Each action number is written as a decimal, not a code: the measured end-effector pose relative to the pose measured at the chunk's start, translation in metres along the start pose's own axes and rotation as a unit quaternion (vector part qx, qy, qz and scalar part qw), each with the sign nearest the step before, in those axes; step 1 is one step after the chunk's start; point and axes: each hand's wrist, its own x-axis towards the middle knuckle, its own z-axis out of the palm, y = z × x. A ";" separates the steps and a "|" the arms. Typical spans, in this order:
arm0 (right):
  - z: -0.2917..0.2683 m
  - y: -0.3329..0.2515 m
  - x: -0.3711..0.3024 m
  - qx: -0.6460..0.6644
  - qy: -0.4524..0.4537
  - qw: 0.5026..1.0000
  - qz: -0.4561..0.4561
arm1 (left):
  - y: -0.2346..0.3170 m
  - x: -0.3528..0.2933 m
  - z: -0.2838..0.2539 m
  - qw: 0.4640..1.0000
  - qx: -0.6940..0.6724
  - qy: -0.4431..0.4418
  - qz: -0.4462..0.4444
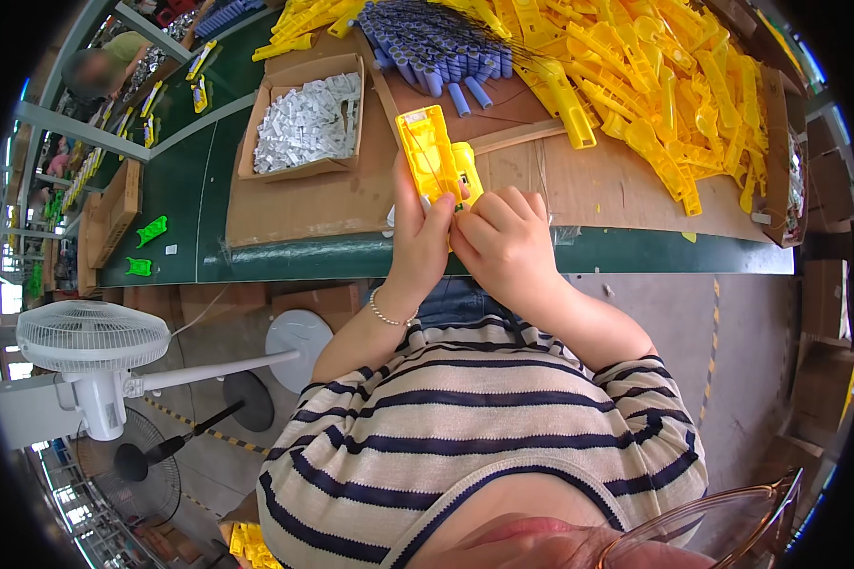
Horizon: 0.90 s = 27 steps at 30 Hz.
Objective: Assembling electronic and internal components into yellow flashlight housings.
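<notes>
In my left hand (417,228) is a yellow plastic housing (429,142), its hollow side facing up, tilted above the near edge of the table. Beside it, a second, shorter yellow part (467,163) shows a dark opening and a bit of green. My right hand (506,237) is closed, its thumb and fingertips pressed together at the lower end of these parts. Whatever lies between those fingertips is hidden.
A cardboard box (253,142) of small white pieces stands left of my hands. Beyond lie blue-purple cylinders (432,57) with dark wires and a heap of yellow housings (655,104). Green plastic pieces (152,228) lie left. A white fan (95,337) stands lower left. Another person works far left.
</notes>
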 end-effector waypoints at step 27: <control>0.011 0.096 0.067 0.348 -0.073 0.898 0.260 | 0.008 0.003 -0.042 0.993 -0.087 -0.041 -0.067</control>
